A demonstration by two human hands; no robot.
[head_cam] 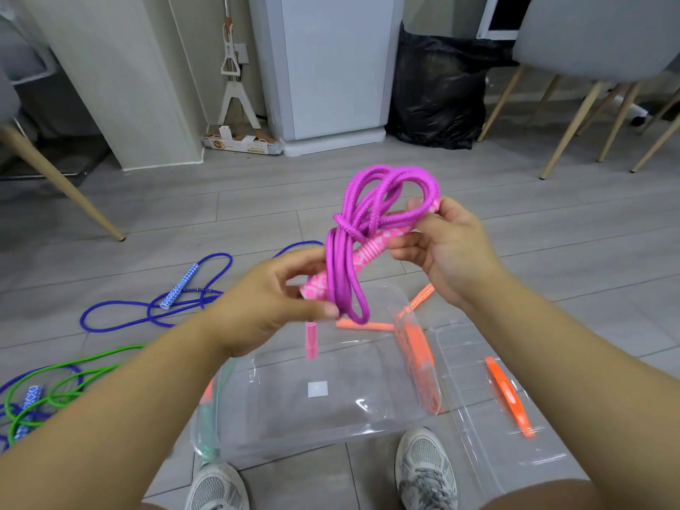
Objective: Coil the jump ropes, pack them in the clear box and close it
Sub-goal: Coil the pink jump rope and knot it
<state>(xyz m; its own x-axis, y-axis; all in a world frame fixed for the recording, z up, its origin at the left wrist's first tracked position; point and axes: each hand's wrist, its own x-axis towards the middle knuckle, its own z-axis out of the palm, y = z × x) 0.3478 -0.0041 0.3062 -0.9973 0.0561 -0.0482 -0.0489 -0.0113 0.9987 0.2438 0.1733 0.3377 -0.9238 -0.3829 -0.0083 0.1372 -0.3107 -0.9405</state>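
A: Rope status?
B: Coiled purple jump rope (368,230) held above clear box (276,399). Left hand (265,300) pinches its loops, right hand (445,244) grips its pink handle (371,252).
A: Box?
B: Open on floor (257,215), lid (471,428) lying just right of it.

1 purple rope (382,200), 1 clr box (331,434), 1 lid (474,406), 2 shoes (425,469)
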